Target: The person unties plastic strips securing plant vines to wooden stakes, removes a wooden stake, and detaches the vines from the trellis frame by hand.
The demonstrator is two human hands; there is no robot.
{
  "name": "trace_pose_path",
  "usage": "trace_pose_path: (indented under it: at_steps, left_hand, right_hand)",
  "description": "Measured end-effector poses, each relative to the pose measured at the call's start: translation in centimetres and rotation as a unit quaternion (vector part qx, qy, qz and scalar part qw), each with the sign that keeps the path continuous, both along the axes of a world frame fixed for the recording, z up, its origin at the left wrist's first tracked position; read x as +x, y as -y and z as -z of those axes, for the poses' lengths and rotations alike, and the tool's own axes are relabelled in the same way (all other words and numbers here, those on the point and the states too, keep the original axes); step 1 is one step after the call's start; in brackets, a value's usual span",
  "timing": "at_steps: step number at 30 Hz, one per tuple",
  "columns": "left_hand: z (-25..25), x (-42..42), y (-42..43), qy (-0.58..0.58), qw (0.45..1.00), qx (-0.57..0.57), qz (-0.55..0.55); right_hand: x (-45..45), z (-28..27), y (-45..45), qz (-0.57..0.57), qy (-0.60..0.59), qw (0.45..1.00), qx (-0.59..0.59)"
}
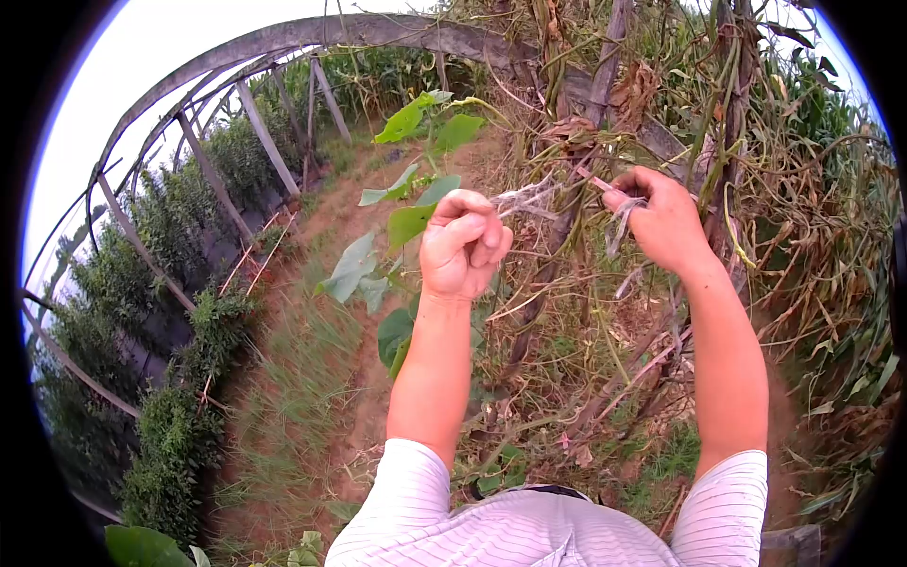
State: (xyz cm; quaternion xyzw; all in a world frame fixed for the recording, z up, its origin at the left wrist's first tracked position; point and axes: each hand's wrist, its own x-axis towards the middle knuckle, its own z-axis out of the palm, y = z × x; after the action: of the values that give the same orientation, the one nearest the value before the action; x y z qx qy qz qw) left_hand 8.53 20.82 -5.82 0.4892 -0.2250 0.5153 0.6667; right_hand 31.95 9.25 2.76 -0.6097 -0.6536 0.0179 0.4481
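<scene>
Both arms reach up to a tangle of dry vines on wooden poles. My left hand (463, 244) is closed, its curled fingers pinching one end of a frayed greyish strip (527, 197) that runs toward the pole (557, 236). On the other side of that pole, my right hand (658, 215) pinches a pinkish strand (595, 180) between thumb and forefinger. A loose grey end (619, 227) hangs below its fingers. Whether the strip and the strand are one piece cannot be told. Green leaves (408, 222) are just left of my left hand.
A curved wooden arch (331, 30) spans overhead, with slanting posts (267, 137) at the left. Leafy bushes (170, 454) line the left side beside a grassy dirt path (293, 378). Dried stalks (803, 283) crowd the right. A second upright pole (735, 104) stands behind my right hand.
</scene>
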Motion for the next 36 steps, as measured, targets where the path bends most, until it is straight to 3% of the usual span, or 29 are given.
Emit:
trace_pose_path:
  at_steps: [3,5,6,7,9,11,13,17,18,19,21,23,28,31,33,36]
  left_hand:
    - [-0.7,-3.5,-0.3,0.089,0.995,0.034,-0.034]
    - [-1.2,-5.7,-0.4,0.018,0.983,-0.091,-0.161]
    - [-2.2,-5.8,0.4,-0.061,0.937,-0.182,-0.293]
    - [-2.4,-5.5,0.3,-0.066,0.937,-0.178,-0.294]
    - [-3.1,-4.8,0.7,-0.089,0.862,-0.171,-0.469]
    - [-3.8,-3.9,1.9,-0.1,0.876,-0.134,-0.452]
    - [-5.4,-0.1,4.1,-0.192,0.882,-0.037,-0.429]
    - [-6.1,6.0,2.1,-0.412,0.706,0.153,-0.555]
    - [-6.7,6.4,2.3,-0.438,0.695,0.134,-0.554]
    - [-6.9,6.5,1.5,-0.437,0.695,0.133,-0.556]
    - [-7.3,5.9,0.1,-0.442,0.689,0.14,-0.557]
    - [-7.1,5.3,-0.5,-0.44,0.69,0.128,-0.56]
    - [-8.6,4.0,-1.2,-0.435,0.679,0.195,-0.558]
    - [-8.8,3.4,-1.4,-0.457,0.7,0.214,-0.505]
    - [-8.5,2.7,-0.9,-0.507,0.64,0.266,-0.513]
    - [-8.1,2.9,-1.0,-0.496,0.628,0.271,-0.536]
  right_hand:
    - [0.4,0.3,-0.3,-0.005,-0.011,1.0,-0.012]
    - [-0.1,0.3,0.0,-0.015,-0.022,0.999,-0.032]
    - [-0.3,0.6,-0.1,-0.093,-0.026,0.994,-0.041]
    - [-0.5,0.8,0.0,-0.171,-0.03,0.984,-0.049]
    - [-0.6,1.2,-0.3,-0.201,-0.033,0.974,-0.1]
    - [-0.4,2.2,-1.5,-0.249,0.033,0.964,-0.081]
    - [-0.5,1.8,-1.2,-0.238,0.082,0.963,-0.093]
    - [0.0,2.6,-1.8,-0.246,0.112,0.961,-0.059]
    - [0.0,2.3,-1.7,-0.263,0.123,0.956,-0.042]
    - [0.2,2.1,-1.7,-0.264,0.124,0.956,-0.041]
    - [0.3,1.6,-0.9,-0.204,0.005,0.976,-0.08]
    - [0.6,0.5,-0.7,-0.086,0.034,0.993,-0.076]
    - [1.1,1.4,-2.3,-0.015,-0.04,0.999,0.006]
    - [-0.1,0.4,-2.4,0.041,-0.084,0.995,-0.035]
    - [-0.6,0.8,-3.2,0.04,-0.094,0.994,-0.03]
    - [-0.8,1.2,-4.0,0.018,-0.106,0.994,0.02]
